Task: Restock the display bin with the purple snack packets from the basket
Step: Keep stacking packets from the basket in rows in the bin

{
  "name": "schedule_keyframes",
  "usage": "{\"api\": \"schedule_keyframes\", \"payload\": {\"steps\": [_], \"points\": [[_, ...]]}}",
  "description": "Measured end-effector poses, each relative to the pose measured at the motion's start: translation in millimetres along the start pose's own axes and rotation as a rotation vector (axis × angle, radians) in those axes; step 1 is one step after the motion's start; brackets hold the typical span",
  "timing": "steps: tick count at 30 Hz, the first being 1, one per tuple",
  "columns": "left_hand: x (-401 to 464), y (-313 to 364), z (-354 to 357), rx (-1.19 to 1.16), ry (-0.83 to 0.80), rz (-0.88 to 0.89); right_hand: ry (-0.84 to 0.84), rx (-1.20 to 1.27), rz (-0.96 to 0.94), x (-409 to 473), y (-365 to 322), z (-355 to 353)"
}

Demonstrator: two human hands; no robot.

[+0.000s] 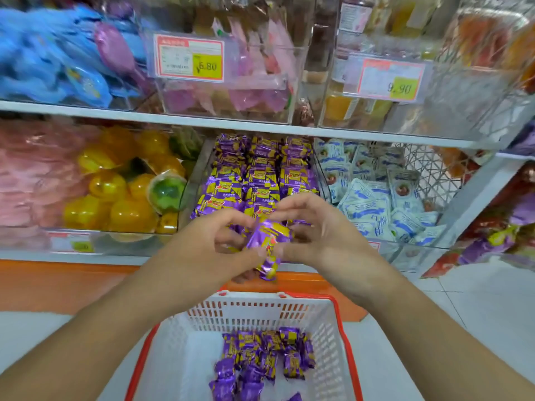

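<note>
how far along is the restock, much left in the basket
Well underway. The display bin already holds several neat rows of purple packets. In hand: the left hand and right hand hold a few purple snack packets between them, just in front of the bin. Left: roughly a dozen loose packets lie on the floor of the basket.

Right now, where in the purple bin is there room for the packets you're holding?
The display bin is packed in its back rows; its front is hidden behind both hands. The basket has bare floor left of its purple packets.
</note>
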State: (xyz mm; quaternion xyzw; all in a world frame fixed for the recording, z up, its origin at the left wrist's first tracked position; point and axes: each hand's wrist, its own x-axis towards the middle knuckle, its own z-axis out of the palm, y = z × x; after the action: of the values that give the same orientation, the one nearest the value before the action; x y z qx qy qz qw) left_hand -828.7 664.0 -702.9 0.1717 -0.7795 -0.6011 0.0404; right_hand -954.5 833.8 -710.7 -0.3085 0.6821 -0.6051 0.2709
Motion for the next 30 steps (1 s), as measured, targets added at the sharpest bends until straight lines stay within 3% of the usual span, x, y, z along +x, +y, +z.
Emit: {"api": "schedule_keyframes", "payload": {"steps": [4,7,10,14,17,20,22,27,30], "points": [[3,0,3,-0.088,-0.132,-0.174,0.077,0.081,0.011,9,4,2],[8,0,3,-0.168,0.019,-0.21,-0.006,0.071,0.023,14,3,1],[11,1,3,-0.225,0.061,-0.201,-0.04,-0.011,0.026,16,4,0],[18,3,9,-0.41,0.198,-0.182,0.029,-0.261,-0.073,12,6,-1],[23,8,15,-0.49,0.283,-0.146,0.092,-0.567,-0.285,10,10,-3],[35,14,21,-0.499,0.269,-0.131,0.214,-0.571,-0.324,21,14,-10],[54,16,23,-0.426,0.274,-0.077,0.286,-0.52,-0.278,35,14,-19],[118,24,30,0.252,0.329,0.135,0.414,-0.584,-0.203,88,18,-58],[154,35,38,0.454,0.266,0.171,0.44,-0.692,-0.189,123,26,-78]]}}
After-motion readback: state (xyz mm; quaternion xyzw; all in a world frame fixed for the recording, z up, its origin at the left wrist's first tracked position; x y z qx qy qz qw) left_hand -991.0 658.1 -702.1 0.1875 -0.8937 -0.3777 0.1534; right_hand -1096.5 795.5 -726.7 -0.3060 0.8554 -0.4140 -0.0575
